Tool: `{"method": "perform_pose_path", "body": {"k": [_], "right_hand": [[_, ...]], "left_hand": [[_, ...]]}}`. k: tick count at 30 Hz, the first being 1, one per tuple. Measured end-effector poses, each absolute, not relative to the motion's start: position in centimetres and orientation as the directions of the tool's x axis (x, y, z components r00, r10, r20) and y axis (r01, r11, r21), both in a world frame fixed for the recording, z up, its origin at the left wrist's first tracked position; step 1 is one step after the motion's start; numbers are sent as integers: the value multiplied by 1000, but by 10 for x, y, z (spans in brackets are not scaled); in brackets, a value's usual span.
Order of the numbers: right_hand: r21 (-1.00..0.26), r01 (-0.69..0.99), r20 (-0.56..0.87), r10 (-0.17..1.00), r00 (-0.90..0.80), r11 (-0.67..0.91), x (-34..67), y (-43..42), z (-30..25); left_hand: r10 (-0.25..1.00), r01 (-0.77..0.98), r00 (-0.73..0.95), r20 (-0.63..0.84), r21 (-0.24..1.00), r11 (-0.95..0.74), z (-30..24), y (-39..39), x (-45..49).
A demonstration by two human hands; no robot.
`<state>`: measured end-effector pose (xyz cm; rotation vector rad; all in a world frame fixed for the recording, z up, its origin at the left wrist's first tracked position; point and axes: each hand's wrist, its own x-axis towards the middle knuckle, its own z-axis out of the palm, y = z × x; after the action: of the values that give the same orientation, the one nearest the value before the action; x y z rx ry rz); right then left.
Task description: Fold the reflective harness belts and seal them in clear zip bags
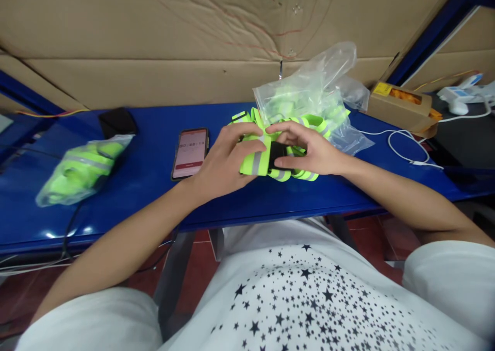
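A neon-yellow reflective strap (257, 160) with a grey stripe and a black patch (276, 154) is between my two hands, above the blue table. My left hand (232, 157) has its thumb and fingers closed on the strap's left part. From the other side my right hand (305, 147) pinches the black patch, thumb in front. More looped yellow straps (309, 174) lie just under and behind my hands. Behind them rests a clear plastic bag (305, 90) with yellow straps showing through it.
A phone (190, 153) with a lit screen lies left of my hands. Farther left are a bagged bundle of yellow straps (83, 171) and a black object (116, 121). On the right stand a cardboard box (400, 111) and a coiled white cable (410, 147). A cardboard wall (185, 83) backs the table.
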<state>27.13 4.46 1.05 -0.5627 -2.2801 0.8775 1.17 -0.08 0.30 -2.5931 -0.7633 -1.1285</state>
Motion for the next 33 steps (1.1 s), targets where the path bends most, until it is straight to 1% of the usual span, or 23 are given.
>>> {"method": "perform_pose_path", "body": {"k": [3,5,6,9,11,13,15,19,21,23,25,26,28,30,31,33], "right_hand": [[-741,134,424,613,-666,658,270,47,9],[-736,167,420,636,-647,656,269,46,8],[-734,184,415,646,-640,654,268,45,8],[-728,209,413,661,-626,653,268,41,9],[-727,211,420,666,-617,653,268,39,10],[-732,198,427,666,-611,652,268,39,10],[-738,163,449,657,-606,655,268,41,8],[-754,88,475,633,-612,651,267,43,4],[-757,89,457,622,-636,647,266,42,3],[-727,126,455,610,-649,675,265,39,4],[-625,207,483,582,-654,753,264,33,5],[-541,253,503,550,-667,802,263,30,5],[-325,342,525,469,-710,882,261,24,5],[-119,422,515,419,-748,899,259,18,4],[-37,459,507,413,-757,888,258,17,4],[76,523,489,425,-761,849,256,15,6]], "left_hand": [[408,513,674,615,7,-858,6,-4,14],[418,509,691,589,13,-860,7,-7,16],[410,504,686,601,14,-864,8,-7,16],[411,525,599,687,50,-850,6,-7,16],[481,590,517,708,111,-800,5,-4,16],[563,664,474,677,145,-734,3,-2,16],[609,703,478,632,141,-697,2,0,17],[614,720,494,616,106,-686,3,-3,19],[605,726,506,614,74,-683,3,-4,19],[597,730,526,606,39,-683,1,-4,19],[585,730,531,613,21,-684,-1,-3,19],[578,729,527,623,18,-684,-3,-3,19],[562,728,522,641,8,-686,-5,-3,18],[552,731,524,649,-10,-682,-5,-5,19],[555,738,525,645,-20,-675,-3,-5,19],[575,754,527,626,-32,-656,1,-7,21]]}}
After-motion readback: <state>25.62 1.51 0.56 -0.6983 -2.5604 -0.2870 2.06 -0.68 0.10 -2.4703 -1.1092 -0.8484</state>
